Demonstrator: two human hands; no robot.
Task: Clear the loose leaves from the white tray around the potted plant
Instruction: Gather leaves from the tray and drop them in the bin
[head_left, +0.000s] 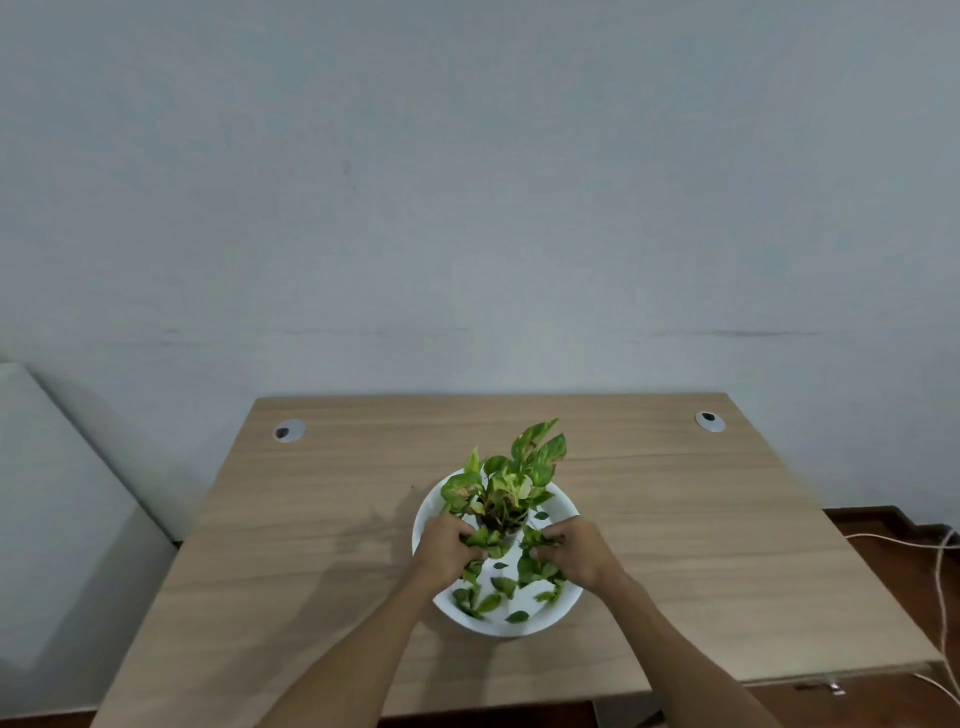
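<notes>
A round white tray (563, 506) sits on the wooden table, with a potted plant (506, 488) of green and yellow leaves standing in its far half. Several loose green leaves (496, 595) lie scattered over the near half of the tray. My left hand (445, 545) rests over the tray's left side, fingers curled around a bunch of leaves beside the pot. Over the right side, my right hand (574, 553) has its fingers closed on another clump of leaves. The pot itself is mostly hidden by foliage and my hands.
The wooden table (311, 519) has two round cable grommets at the back left (289, 431) and back right (709, 421). A grey wall stands behind it. White cables (943, 571) hang off to the right over a dark floor.
</notes>
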